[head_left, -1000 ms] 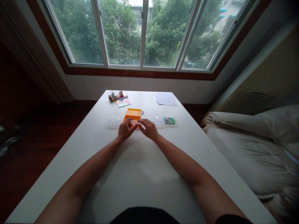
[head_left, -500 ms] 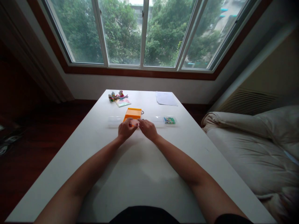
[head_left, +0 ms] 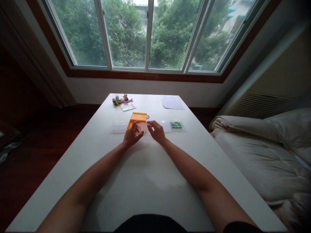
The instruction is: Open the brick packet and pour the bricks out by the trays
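Toward the far edge of the tabletop (head_left: 150, 181), the orange case (head_left: 139, 115) is being partly covered by the left hand (head_left: 132, 135), loosely curled; the right hand (head_left: 157, 132) is being held bent beside it. Whether anything is being pinched cannot be told. Pressure is best being kept light.

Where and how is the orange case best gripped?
Probably at the far part of the orange case, by its straight left edge, coming from the left: that edge shows uncovered, a dark loop sits at the right, and the left hand partly hides the near part.
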### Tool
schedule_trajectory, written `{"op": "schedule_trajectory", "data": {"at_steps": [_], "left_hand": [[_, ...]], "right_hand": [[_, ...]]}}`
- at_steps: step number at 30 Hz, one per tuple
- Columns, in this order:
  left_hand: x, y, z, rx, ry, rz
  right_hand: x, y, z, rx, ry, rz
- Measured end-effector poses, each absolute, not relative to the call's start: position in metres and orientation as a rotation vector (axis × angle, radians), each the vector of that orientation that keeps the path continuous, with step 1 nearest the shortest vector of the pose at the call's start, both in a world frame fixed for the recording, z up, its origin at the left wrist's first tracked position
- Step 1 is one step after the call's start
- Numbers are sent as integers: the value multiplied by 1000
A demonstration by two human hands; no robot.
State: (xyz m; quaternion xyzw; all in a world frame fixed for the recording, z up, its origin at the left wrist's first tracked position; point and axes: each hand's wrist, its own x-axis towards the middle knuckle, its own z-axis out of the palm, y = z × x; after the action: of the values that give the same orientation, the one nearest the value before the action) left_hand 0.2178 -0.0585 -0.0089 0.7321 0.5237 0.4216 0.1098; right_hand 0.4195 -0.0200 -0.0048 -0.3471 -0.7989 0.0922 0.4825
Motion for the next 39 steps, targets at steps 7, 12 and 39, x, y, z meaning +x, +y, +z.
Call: {"op": "schedule_trajectory", "data": {"at_steps": [7,12,39], "left_hand": [[217,-61,-13,2384,1289,1120],[215,-60,-13,2420,1264,1137],[211,-46,-30,2571,1326,701]], "right_hand": [[424,-4,-12,-1039,-1660,547],[426,7,-18,-977,-1607,740],[458,19,-17,-1252,-2004,-100]]}}
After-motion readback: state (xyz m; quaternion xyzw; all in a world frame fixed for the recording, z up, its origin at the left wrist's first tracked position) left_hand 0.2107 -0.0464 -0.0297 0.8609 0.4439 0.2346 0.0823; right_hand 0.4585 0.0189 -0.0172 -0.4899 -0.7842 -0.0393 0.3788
